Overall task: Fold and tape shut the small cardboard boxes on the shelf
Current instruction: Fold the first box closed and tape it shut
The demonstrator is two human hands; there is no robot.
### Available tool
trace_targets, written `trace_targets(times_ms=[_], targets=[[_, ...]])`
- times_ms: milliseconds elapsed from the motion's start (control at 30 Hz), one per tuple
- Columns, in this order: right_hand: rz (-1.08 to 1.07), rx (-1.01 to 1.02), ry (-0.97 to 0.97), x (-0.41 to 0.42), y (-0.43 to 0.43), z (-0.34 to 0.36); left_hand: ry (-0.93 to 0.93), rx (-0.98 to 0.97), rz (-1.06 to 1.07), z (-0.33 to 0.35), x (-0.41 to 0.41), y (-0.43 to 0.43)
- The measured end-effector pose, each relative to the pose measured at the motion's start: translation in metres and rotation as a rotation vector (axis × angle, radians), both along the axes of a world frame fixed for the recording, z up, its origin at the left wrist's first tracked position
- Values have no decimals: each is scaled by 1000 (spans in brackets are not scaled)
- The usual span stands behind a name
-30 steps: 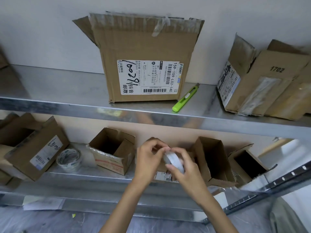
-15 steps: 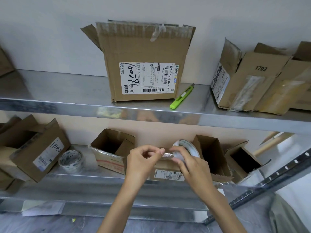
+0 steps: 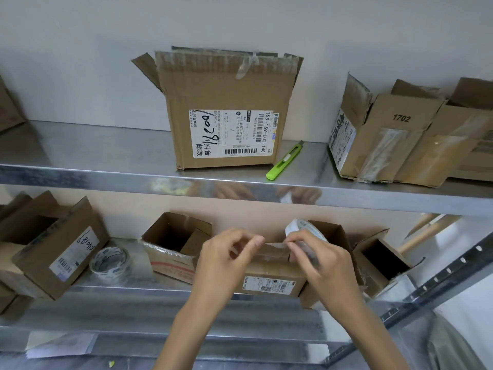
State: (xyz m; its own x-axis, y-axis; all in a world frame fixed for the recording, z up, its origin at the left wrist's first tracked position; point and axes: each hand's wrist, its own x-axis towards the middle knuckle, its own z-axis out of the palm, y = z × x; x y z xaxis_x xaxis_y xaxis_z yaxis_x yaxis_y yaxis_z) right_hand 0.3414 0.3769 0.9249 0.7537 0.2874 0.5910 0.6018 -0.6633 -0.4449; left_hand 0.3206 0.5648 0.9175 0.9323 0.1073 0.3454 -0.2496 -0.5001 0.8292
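Two hands meet at lower centre of the frame. My left hand point(image 3: 226, 263) pinches the free end of a clear strip point(image 3: 276, 244) and my right hand point(image 3: 324, 265) grips the tape roll point(image 3: 297, 227), drawing out a length, I judge, for the small box point(image 3: 269, 280) just beneath. That box is brown with a white label, its top looks folded closed, and it sits on the lower shelf point(image 3: 138, 303).

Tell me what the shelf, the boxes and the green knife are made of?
Shelf: looks like metal. It is silvery and shiny, and its front edge shows blurry reflections.
Boxes: brown cardboard, dull, with creased flaps and paper labels stuck on.
Knife: smooth bright green casing, probably plastic. The dark tip may be a metal blade, but it is too small to be sure.
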Motion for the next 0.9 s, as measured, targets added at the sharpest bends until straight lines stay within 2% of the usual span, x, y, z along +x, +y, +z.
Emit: trace_targets(times_ms=[67, 133, 233, 333, 500, 667, 767, 900], targets=[[34, 75, 68, -4, 0, 10, -138, 48, -88, 14, -4, -9], [77, 135, 121, -11, 2, 21, -206, 11, -102, 22, -4, -18], [133, 226, 186, -23, 2, 43, -169, -200, -101, 32, -1, -22], [187, 317, 237, -30, 0, 66, -93, -370, -215, 40, 1, -21], [205, 461, 251, -29, -7, 101, -121, -480, -250, 63, 7, -25], [173, 266, 34, 12, 0, 120, -102, -386, -250, 83, 20, -39], [86, 74, -125, 49, 8, 110, -23, -303, -245, 81, 29, -47], [31, -39, -243, 77, 11, 91, 121, -195, -305, 64, 33, -45]])
